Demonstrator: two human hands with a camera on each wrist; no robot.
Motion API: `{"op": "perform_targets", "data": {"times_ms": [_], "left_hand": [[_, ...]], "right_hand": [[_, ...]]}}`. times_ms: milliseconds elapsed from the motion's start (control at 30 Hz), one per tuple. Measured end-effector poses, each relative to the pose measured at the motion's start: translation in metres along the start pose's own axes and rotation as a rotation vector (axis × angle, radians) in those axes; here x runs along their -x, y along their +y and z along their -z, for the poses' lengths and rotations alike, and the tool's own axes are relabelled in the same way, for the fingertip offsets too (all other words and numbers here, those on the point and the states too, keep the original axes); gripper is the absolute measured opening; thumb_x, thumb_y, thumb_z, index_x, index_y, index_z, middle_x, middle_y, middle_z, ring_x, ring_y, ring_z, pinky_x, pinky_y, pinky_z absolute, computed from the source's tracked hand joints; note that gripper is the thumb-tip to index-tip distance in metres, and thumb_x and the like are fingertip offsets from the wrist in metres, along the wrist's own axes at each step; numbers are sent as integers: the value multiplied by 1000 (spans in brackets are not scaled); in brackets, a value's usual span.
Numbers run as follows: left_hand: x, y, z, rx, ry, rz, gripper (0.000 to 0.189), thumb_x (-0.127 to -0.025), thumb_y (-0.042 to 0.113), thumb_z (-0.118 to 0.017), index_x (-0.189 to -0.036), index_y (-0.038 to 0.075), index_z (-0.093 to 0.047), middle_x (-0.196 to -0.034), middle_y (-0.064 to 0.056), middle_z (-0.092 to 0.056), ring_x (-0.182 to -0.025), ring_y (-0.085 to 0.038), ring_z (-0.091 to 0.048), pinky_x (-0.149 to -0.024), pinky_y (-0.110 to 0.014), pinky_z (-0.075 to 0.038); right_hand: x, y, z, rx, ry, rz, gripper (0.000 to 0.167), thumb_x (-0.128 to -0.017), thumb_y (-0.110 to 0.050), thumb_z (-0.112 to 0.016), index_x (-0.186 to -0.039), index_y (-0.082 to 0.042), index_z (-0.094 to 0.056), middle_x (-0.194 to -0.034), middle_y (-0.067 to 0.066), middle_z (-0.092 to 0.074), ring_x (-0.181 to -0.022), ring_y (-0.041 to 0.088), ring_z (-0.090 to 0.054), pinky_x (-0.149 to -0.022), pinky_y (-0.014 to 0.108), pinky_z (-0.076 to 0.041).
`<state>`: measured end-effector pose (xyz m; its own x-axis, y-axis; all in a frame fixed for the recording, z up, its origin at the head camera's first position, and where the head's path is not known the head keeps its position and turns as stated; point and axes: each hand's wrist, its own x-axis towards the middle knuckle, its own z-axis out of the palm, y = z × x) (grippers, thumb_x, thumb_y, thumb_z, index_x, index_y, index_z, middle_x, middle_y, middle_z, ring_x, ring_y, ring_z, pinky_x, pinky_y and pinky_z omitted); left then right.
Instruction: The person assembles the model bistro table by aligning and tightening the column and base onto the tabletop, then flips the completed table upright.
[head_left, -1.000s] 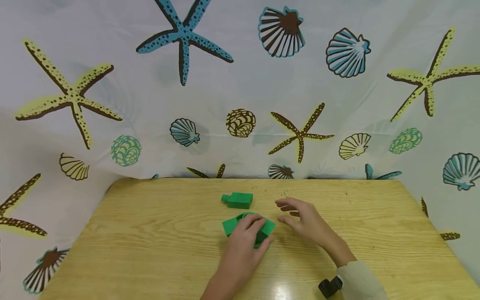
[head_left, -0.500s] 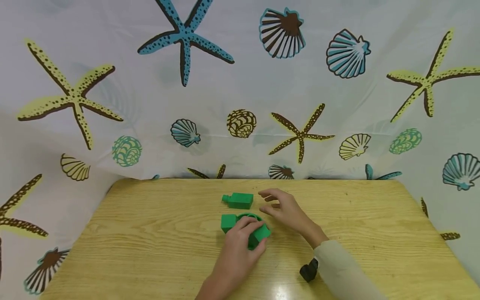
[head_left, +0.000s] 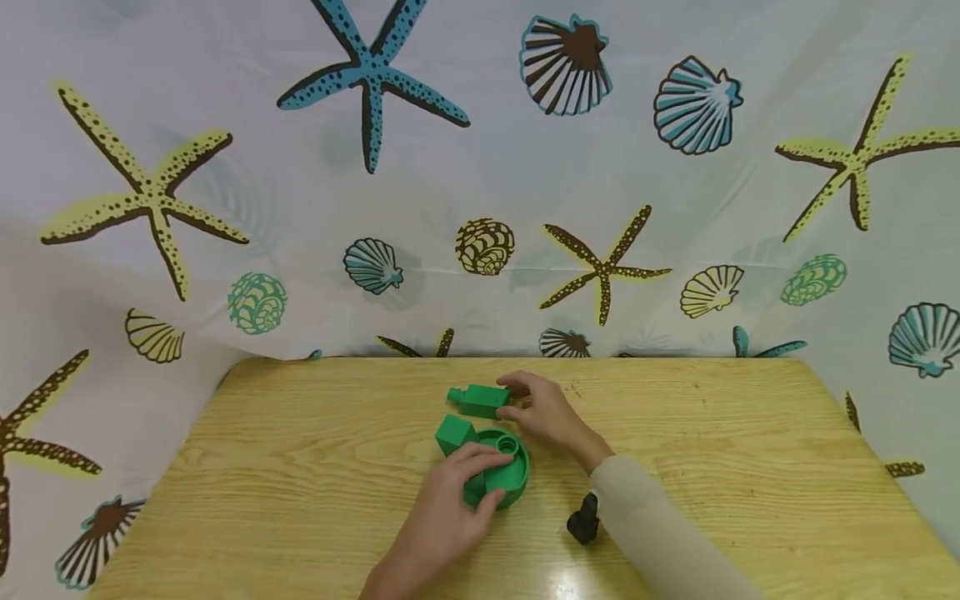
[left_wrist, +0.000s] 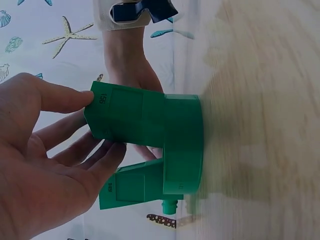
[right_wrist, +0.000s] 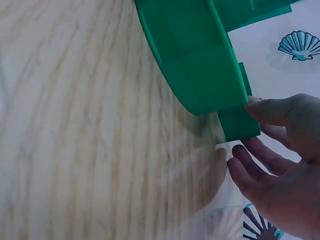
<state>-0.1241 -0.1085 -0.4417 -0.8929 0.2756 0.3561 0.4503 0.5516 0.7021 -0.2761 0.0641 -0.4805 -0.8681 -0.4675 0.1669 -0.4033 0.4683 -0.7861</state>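
A round green base [head_left: 519, 492] with a raised rim and a threaded round socket stands on the table. Two green angular posts rise from it; one, marked 156 [left_wrist: 127, 112], is pinched between the thumb and fingers of my left hand [head_left: 442, 508]. The other post [head_left: 454, 433], marked 149 in the left wrist view, leans out at the far left. Behind the base lies a green bottle-shaped block [head_left: 480, 401] with a narrow neck pointing left. My right hand [head_left: 546, 412] has thumb and fingers around its right end, partly covering it.
The wooden table [head_left: 315, 483] runs back to a cloth [head_left: 420, 208] printed with starfish and shells. A black wrist camera [head_left: 583, 521] hangs beneath the right sleeve [head_left: 660, 525], close above the tabletop.
My right hand has come left to the bottle-shaped block's right end. My left hand has moved slightly left and down, turning the base with its posts.
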Motion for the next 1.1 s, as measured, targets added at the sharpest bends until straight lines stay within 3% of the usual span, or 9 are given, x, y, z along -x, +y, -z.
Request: {"op": "perform_targets", "data": {"times_ms": [200, 333, 500, 633, 767, 967, 1100], "left_hand": [[2, 1, -5, -25, 78, -6, 33, -83, 3, -84, -114, 11, -76, -114, -3, -62, -107, -24, -64, -91, -45, -57], [2, 4, -13, -47, 138, 42, 35, -80, 13, -91, -111, 12, -74, -112, -2, -55, -99, -20, -61, -85, -38, -59], [3, 3, -14, -75, 183, 89, 33, -78, 14, -92, -106, 13, -75, -109, -1, -51, -94, -16, -56, -77, -33, -58], [2, -1, -12, -80, 165, 66, 31, -79, 12, -90, -106, 14, -75, -107, 2, -51, -93, -14, -56, -78, -30, -56], [-2, -5, -7, -23, 137, 47, 30, -77, 5, -88, -104, 13, -75, -106, 3, -53, -88, -13, -57, -76, -31, -57], [-11, -11, 8, 66, 28, 106, 30, -78, -1, -85, -99, 18, -75, -105, 3, -55, -101, -19, -61, -82, -32, -60], [-17, -16, 14, 105, -53, 133, 29, -80, -1, -83, -101, 17, -76, -109, 1, -56, -106, -24, -62, -86, -39, -61]], "right_hand": [[-1, 1, 0, -1, 21, -44, 32, -92, -14, -80, -120, -5, -68, -113, 8, -69, -104, 26, -69, -89, 41, -58], [4, 4, 3, -64, 92, -51, 33, -93, -12, -78, -123, -6, -66, -121, 11, -68, -110, 31, -69, -93, 43, -58], [18, 5, 9, -129, 206, -13, 35, -94, -10, -76, -127, -6, -65, -122, 12, -67, -112, 32, -69, -92, 42, -59], [33, 6, 17, -171, 304, 26, 34, -96, -8, -74, -128, -6, -64, -122, 14, -67, -112, 30, -69, -89, 38, -60], [47, 1, 29, -185, 384, 41, 31, -97, -7, -72, -127, -5, -66, -125, 17, -67, -111, 32, -69, -88, 41, -60], [63, -10, 42, -221, 431, 22, 31, -93, 9, -68, -124, 6, -65, -126, 25, -64, -115, 40, -65, -90, 48, -59], [75, -12, 52, -229, 440, 20, 36, -90, 13, -67, -124, 0, -66, -126, 20, -65, -114, 35, -66, -89, 39, -59]]}}
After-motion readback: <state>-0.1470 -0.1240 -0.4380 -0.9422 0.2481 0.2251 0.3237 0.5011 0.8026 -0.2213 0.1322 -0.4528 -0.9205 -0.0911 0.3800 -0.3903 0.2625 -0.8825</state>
